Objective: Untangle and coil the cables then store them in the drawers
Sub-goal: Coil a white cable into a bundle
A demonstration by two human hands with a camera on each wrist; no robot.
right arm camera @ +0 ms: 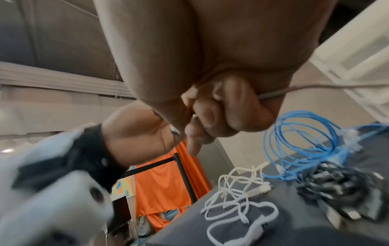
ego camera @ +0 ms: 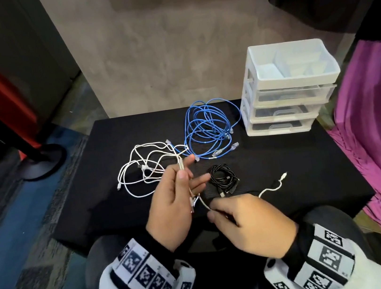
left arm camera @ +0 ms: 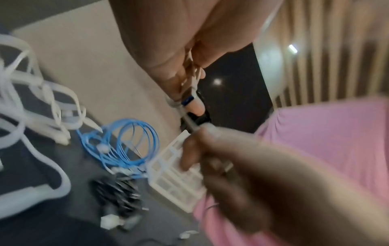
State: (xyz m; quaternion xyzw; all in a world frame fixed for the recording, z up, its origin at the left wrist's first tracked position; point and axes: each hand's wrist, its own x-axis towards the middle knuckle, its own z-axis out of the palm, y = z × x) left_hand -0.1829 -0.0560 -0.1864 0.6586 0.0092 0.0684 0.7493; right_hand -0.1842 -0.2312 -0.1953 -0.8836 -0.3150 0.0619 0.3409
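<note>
The fingers (ego camera: 184, 177) of the left hand (ego camera: 172, 211) are partly spread, thumb pressing folded passes of a thin white cable (ego camera: 269, 190) against them, while the right hand (ego camera: 251, 226), just beside it and above the near edge of the surface (ego camera: 286, 162), has its fingers curled and pinching the same cable; the free end trails right to a small plug lying on the cloth.

The step in hand looks like coiling this one cable. To do it well, I would judge that the right hand should feed slack in even loops, letting the wire slide through the pinch without twisting, and the left thumb should clamp each new pass so the bundle does not spring open.

Just beyond the hands lies a small black cable bundle (ego camera: 224, 180), apparently coiled. Further left sits a loose white tangle (ego camera: 144, 171), and behind it blue network cables (ego camera: 207, 129) in rough loops, one strand reaching into the white tangle. At the far right corner stands the drawer unit (ego camera: 286, 95), its drawers seemingly closed.

How many loops the left hand holds cannot be counted; both wrist views are blurred. What the drawers contain is unclear.
</note>
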